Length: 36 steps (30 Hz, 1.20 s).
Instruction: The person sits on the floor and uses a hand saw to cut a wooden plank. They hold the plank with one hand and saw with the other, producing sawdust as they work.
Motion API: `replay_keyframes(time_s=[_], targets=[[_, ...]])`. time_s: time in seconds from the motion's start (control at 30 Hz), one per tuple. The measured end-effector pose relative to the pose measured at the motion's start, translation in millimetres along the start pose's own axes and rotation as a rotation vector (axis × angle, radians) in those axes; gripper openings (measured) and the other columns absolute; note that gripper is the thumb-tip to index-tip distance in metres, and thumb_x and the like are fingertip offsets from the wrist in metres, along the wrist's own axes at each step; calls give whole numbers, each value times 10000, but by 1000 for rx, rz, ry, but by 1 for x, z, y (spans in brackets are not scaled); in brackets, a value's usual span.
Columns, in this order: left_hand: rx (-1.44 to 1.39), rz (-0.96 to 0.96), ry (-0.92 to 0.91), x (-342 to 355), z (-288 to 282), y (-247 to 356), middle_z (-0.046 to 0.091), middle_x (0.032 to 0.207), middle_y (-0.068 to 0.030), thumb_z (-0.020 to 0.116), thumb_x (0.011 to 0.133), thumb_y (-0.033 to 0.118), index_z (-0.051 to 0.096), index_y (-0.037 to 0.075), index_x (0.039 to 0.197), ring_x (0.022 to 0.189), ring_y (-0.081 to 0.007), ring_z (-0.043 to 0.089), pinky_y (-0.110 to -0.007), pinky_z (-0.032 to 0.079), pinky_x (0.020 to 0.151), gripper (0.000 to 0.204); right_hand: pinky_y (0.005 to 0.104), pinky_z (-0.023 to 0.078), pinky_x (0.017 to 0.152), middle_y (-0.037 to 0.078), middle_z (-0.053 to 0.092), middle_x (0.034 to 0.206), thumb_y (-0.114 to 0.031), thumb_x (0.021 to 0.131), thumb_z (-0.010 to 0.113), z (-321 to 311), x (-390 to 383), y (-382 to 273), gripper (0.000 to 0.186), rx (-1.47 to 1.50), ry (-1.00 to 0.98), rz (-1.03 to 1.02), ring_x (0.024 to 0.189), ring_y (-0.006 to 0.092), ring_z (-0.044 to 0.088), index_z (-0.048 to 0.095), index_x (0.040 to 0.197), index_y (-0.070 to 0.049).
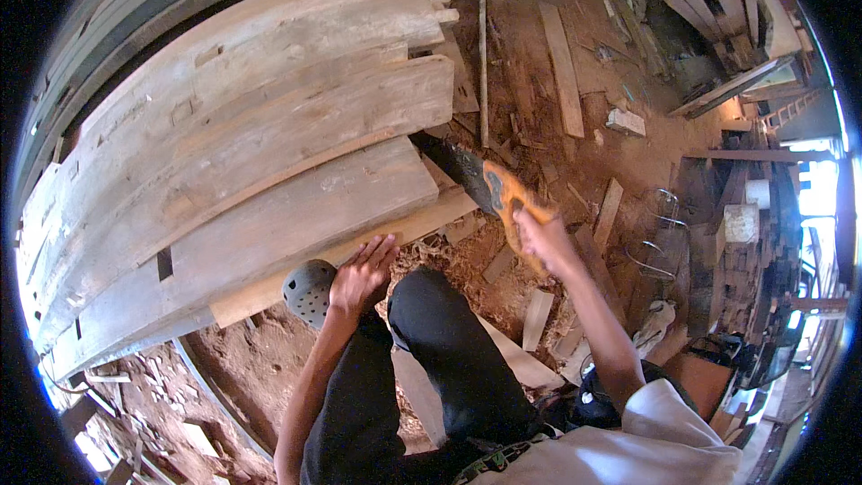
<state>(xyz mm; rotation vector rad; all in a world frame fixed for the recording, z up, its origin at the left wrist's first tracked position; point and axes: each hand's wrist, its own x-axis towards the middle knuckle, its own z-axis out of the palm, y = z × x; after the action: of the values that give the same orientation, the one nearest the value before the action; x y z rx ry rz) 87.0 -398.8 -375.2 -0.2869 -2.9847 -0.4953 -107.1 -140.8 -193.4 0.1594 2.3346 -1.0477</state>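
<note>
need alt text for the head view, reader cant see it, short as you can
A person's right hand grips an orange-handled saw, its dark blade at the right-hand end of wide wooden boards. The left hand lies beside a grey perforated shoe, fingers toward a narrow plank. Wood scraps litter the brown floor.

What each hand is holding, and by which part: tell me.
The right hand holds a handsaw by its orange handle. The left hand grips nothing visible; its fingers lie flat over the pale narrow board.
</note>
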Motion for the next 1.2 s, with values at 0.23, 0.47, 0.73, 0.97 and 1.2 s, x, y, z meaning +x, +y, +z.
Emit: replay_keyframes(time_s=[0.23, 0.47, 0.73, 0.97, 1.2], targets=[[124, 43, -67, 1, -2, -2, 426, 1505, -34, 529, 893, 191, 540, 144, 1366, 1346, -196, 456, -372, 408, 1094, 476, 246, 317, 424, -70, 424, 578, -215, 921, 628, -18, 1, 2, 178, 325, -149, 16, 464, 40, 384, 552, 802, -107], [111, 30, -92, -3, 3, -3, 366, 1544, -6, 509, 897, 182, 466, 187, 1430, 1386, -181, 399, -350, 384, 1113, 535, 232, 286, 448, -74, 346, 543, -194, 928, 596, -51, -33, 14, 277, 925, 67, 118, 438, 55, 313, 408, 727, -168], [68, 30, -130, -3, 2, -4, 374, 1537, -18, 495, 902, 175, 474, 172, 1422, 1390, -188, 390, -353, 347, 1137, 520, 239, 286, 426, -75, 343, 550, -196, 902, 628, -103, -122, 34, 245, 655, 118, 37, 440, 54, 351, 445, 745, -153], [58, 24, -118, -4, 6, -3, 384, 1530, -16, 512, 899, 192, 489, 164, 1408, 1382, -192, 402, -357, 354, 1133, 511, 235, 266, 413, -77, 344, 553, -179, 913, 620, -102, -154, 13, 175, 479, 53, 72, 447, 46, 340, 495, 801, -130], [158, 73, -59, -4, 7, -6, 389, 1528, -12, 521, 899, 214, 511, 160, 1386, 1381, -187, 403, -355, 371, 1120, 490, 240, 291, 410, -62, 373, 584, -127, 888, 646, -90, -165, 10, 136, 466, -11, 99, 463, 47, 353, 511, 888, -107]])
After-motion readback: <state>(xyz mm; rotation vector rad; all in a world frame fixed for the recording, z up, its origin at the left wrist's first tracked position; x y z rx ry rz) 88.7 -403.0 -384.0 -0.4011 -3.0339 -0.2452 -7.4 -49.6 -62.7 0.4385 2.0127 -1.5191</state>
